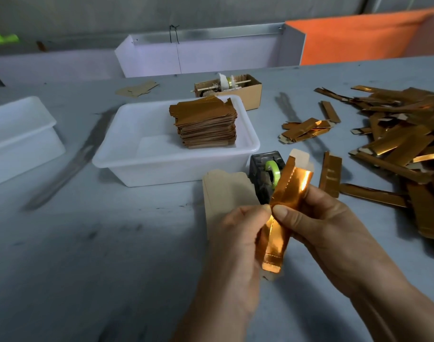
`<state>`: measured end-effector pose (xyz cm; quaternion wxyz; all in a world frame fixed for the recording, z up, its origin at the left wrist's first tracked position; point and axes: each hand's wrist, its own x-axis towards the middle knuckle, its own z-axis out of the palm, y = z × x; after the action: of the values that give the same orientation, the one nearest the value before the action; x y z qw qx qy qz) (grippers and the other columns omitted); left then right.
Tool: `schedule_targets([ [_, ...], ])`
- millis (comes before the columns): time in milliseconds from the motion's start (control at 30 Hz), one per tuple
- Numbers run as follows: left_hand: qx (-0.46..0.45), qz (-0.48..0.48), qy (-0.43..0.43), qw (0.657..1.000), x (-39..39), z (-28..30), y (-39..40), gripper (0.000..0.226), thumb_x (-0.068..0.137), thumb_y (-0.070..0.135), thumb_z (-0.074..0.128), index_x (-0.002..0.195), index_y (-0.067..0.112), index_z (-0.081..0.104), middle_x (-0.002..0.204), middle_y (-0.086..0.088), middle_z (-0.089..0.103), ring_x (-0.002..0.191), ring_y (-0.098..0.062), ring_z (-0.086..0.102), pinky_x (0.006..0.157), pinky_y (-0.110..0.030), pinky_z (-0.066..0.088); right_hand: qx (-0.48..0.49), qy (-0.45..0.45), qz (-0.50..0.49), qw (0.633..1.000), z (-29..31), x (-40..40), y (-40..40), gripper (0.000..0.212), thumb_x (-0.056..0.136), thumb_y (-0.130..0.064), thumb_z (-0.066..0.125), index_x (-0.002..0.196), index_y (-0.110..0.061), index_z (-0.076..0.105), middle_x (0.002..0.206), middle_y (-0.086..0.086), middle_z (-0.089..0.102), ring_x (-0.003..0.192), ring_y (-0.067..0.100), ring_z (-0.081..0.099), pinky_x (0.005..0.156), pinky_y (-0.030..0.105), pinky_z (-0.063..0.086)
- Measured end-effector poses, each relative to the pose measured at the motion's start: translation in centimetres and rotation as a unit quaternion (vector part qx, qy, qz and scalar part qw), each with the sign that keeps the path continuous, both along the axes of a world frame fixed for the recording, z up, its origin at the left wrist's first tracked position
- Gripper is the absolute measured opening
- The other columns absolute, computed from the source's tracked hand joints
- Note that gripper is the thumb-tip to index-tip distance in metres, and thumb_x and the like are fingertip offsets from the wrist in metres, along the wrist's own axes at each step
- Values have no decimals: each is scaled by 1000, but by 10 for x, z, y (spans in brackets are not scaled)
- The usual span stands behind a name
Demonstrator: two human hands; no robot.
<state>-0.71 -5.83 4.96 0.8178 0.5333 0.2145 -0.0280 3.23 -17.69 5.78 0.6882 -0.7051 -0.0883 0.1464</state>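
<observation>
Two bare hands hold a gold foil sleeve just above a grey table, the left hand and right hand both pinching it between thumb and curled fingers. Just behind stands a tape dispenser; beyond, a white tub holds stacked gold blanks, with folded pieces heaped at the right.

White tub w/ stack in its back-right corner. Dispenser just beside tub, cardboard box behind. Gold pile at right.
</observation>
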Motion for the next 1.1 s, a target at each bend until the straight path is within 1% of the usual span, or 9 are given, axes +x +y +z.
schedule_targets([
  [167,-121,-112,22,986,7,9,19,54,70,19,66,118,-5,59,94,-16,61,87,-25,58,78,-37,48,26,-7,32,999,1,1,-9,24,63,-28,65,86,-24,70,88,-2,73,89,14,69,69,24,55],
  [400,-60,-174,-12,983,2,6,21,18,73,22,66,86,11,71,78,-8,66,76,-20,61,68,-32,51,23,-5,47,999,1,4,-16,24,62,-35,67,85,-31,72,89,-2,72,91,16,68,87,39,50],
  [533,284,-31,-71,956,0,1,18,7,81,19,73,78,22,69,74,5,70,72,-4,63,66,-18,50,-31,-28,35,998,14,13,-21,34,60,-40,66,94,-35,67,92,-5,72,87,10,68,78,31,48],
  [633,620,76,-44,780,0,-4,33,24,84,40,66,100,24,63,100,8,58,92,-8,45,79,-21,39,-133,-77,-102,983,16,41,-36,32,76,-33,64,105,-32,53,86,-8,68,74,8,66,64,21,44],
  [700,671,53,41,739,3,-17,50,55,84,56,57,121,16,53,115,-2,50,97,-12,34,82,-25,33,-226,-100,-182,952,9,68,-48,44,83,-26,63,125,-25,48,100,-6,62,81,9,60,67,24,45],
  [800,528,11,127,840,11,-28,65,80,78,61,63,135,9,40,121,-5,51,105,-18,48,83,-28,41,-386,-97,-190,897,-12,100,-57,48,87,-26,62,129,-11,46,113,14,61,87,24,58,68,34,48],
  [900,356,-17,150,922,19,-37,68,69,78,54,70,125,11,45,100,4,58,92,-16,61,80,-34,53,-489,-108,-165,850,-32,110,-58,38,89,-26,60,120,-9,50,102,16,60,82,25,58,65,35,50],
  [1000,266,-38,151,951,24,-39,73,54,78,44,75,112,7,57,101,-9,69,89,-27,70,84,-47,57,-493,-93,-187,845,-43,101,-55,45,92,-28,55,131,-12,42,128,20,43,113,36,48,90,47,45],
  [1100,256,-32,129,957,26,-37,72,38,80,33,76,105,6,65,95,-10,73,84,-25,72,80,-45,59,-410,-210,-267,847,-40,69,-47,36,93,-26,53,126,-12,49,128,17,40,107,32,51,82,43,47],
])
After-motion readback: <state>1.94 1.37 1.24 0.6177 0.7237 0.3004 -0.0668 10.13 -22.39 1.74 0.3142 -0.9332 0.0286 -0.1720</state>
